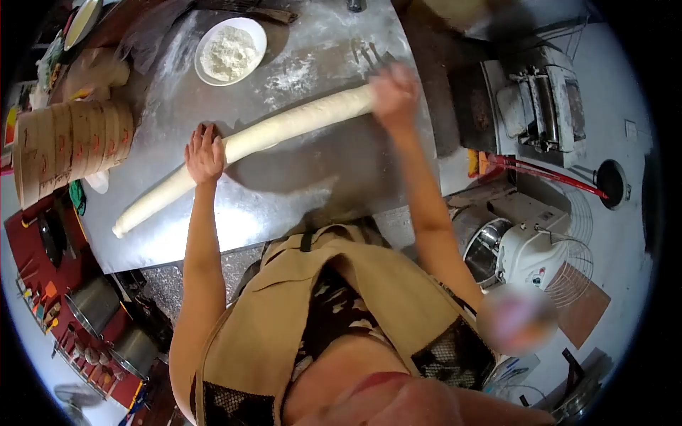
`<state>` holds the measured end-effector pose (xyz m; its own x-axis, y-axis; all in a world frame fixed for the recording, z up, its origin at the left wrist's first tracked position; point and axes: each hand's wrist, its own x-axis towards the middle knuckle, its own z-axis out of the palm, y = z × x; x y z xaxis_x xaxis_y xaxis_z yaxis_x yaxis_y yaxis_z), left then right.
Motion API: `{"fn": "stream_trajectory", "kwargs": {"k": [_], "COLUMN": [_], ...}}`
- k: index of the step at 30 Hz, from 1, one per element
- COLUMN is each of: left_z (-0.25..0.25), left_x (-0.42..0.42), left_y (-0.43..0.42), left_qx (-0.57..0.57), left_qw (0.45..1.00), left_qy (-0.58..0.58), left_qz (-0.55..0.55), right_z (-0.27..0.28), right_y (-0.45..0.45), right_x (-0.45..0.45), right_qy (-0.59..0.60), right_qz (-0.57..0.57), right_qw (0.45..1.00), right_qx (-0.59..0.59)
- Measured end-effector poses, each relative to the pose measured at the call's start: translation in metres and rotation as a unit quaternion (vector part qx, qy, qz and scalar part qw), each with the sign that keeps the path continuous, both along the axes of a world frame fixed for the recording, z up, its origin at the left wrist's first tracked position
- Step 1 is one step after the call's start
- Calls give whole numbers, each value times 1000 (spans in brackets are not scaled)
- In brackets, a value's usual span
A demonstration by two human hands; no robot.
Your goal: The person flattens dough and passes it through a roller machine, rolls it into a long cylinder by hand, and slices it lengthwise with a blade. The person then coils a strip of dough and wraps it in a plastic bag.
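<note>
A long pale roll of dough (298, 122) lies slantwise across the metal table, its thin end at the lower left. My left hand (204, 156) rests flat on top of the roll, left of its middle, with fingers stretched out past it. At the roll's right end is my right hand (396, 94), smeared by motion, so its fingers cannot be made out. Beyond the dough stands a white bowl (201, 62) of flour (229, 53). Loose flour (288, 79) dusts the metal to the bowl's right.
Stacked bamboo steamers (74, 149) stand at the left edge of the metal table (284, 206). To the right are a roller machine (543, 106) and a white mixer (529, 255) with a metal bowl. Metal pots (98, 307) sit at the lower left.
</note>
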<state>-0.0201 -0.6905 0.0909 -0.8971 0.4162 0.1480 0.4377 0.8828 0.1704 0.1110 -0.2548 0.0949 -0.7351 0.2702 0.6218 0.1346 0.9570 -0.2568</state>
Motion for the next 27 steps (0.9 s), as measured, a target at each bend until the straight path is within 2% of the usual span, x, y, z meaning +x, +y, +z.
{"fn": "stream_trajectory", "kwargs": {"k": [1, 3, 4, 6, 8, 9, 10, 11, 12, 13, 14, 15, 16, 17, 18, 19, 20, 21, 22, 23, 24, 26, 27], "left_z": [2, 5, 5, 5, 13, 22, 23, 21, 12, 5, -5, 0, 12, 10, 20, 24, 15, 14, 15, 12, 6, 25, 10], "left_x": [-1, 2, 2, 8, 28, 44, 61, 85, 110, 133, 148, 148, 133, 107, 73, 36, 7, 8, 4, 3, 24, 85, 118], "left_y": [-1, 3, 2, -3, -11, -14, -21, -24, -23, -8, 5, 35, 72, 100, 124, 142, 151, 150, 150, 148, 136, 116, 100], "left_qx": [-3, -14, -13, 3, 18, 15, 15, 11, -14, 38, 79, 18, 34, 34, 28, 16, -34, -30, -33, -39, -12, 93, 58], "left_qw": [1000, 1000, 1000, 1000, 998, 997, 997, 999, 1000, 998, 996, 997, 994, 998, 1000, 998, 996, 996, 998, 999, 999, 991, 992], "left_qy": [4, 6, 19, -13, -59, -73, -27, -17, 8, -2, -36, -44, -56, -10, -1, -55, -46, -44, -14, 16, 21, 8, 11], "left_qz": [4, -7, -20, -22, -29, -36, -68, -37, 10, 43, 5, -57, -87, -57, -14, 39, 71, 77, 42, 6, -24, -94, -108], "right_z": [11, 17, 17, 19, 12, 13, 14, 9, 3, -2, -7, -11, -6, 3, 6, 3, -1, -2, 2, -3, -10, -7, 4], "right_y": [-34, -71, -72, -78, -71, -82, -95, -105, -111, -110, -96, -76, -52, -25, 3, 19, 23, 25, 27, 20, 16, 1, -15], "right_x": [-28, -69, -65, -41, 24, 62, 98, 120, 135, 139, 125, 100, 66, 27, -16, -43, -53, -68, -84, -70, -46, 17, 50], "right_qy": [15, -54, -55, -213, -237, -203, -169, -175, -187, -194, -186, -177, -226, -274, -262, -253, -256, -217, -172, -157, -144, -147, -156], "right_qz": [40, 70, 69, 74, 109, 70, 33, 43, 2, -40, -30, -24, -12, 0, -11, -24, -19, 20, 57, 76, 77, 68, 53], "right_qw": [998, 996, 996, 964, 963, 973, 981, 979, 980, 979, 982, 984, 973, 960, 964, 967, 966, 975, 981, 984, 986, 986, 986], "right_qx": [-36, -5, -6, -141, -71, -79, -88, -90, -64, -37, -8, 21, 37, 57, 43, 28, 32, 53, 75, 33, 41, 42, 12]}}
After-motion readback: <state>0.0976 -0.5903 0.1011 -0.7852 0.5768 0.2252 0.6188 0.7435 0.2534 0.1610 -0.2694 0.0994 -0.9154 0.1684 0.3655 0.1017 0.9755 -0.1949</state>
